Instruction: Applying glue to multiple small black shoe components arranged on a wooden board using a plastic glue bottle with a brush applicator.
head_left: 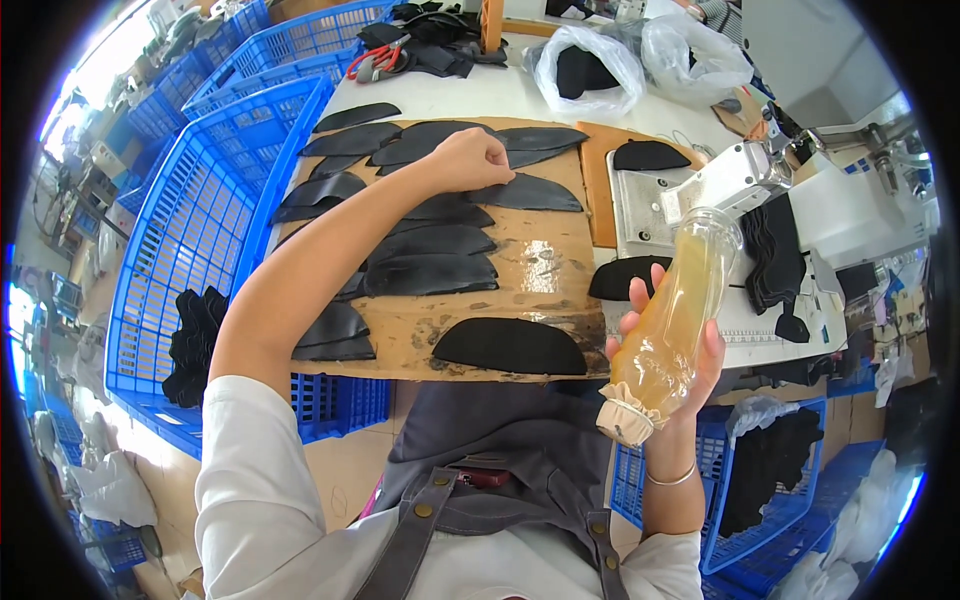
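My right hand is wrapped round a clear bottle of amber, glue-like liquid. The bottle tilts, its cloth-wrapped mouth down toward me and its base up by the sewing machine. Over the far part of the brown board, my left hand is closed, fingertips at the end of a shiny black curved piece. Whether it pinches that piece is hidden. Several similar black pieces overlap in rows under and beside my left forearm. A matte black half-moon piece lies at the board's near edge.
A sewing machine stands right of the board, with dark pieces around it. Blue crates flank the table's left side; another is at lower right. Red-handled scissors and plastic bags lie at the back.
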Available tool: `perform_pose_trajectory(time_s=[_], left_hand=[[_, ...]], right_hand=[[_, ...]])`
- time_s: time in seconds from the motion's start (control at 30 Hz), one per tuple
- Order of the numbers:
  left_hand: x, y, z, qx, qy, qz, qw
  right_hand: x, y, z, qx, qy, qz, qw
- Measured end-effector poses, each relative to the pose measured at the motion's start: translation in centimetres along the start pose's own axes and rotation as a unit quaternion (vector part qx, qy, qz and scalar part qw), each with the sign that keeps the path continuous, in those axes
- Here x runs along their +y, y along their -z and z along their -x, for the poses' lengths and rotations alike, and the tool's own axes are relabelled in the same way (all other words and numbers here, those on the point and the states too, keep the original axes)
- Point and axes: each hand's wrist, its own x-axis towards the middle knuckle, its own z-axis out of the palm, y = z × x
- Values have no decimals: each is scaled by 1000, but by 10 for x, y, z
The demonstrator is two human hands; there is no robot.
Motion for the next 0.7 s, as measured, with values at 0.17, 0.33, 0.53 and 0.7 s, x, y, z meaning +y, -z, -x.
perform_pose_trajectory(time_s=[0.17, 0.33, 0.53, 0.7], left_hand=[[0, -2, -2, 8, -31, -43, 999], [0, -7, -3, 41, -91, -53, 994], [21, 1, -17, 20, -123, 9, 992], [11, -7, -34, 75, -92, -20, 993]], right_hand=[[2, 0, 0, -2, -1, 0, 1000], [1, 2, 1, -5, 0, -4, 1000], [0, 4, 4, -9, 5, -11, 1000], [2, 3, 7, -15, -2, -31, 999]])
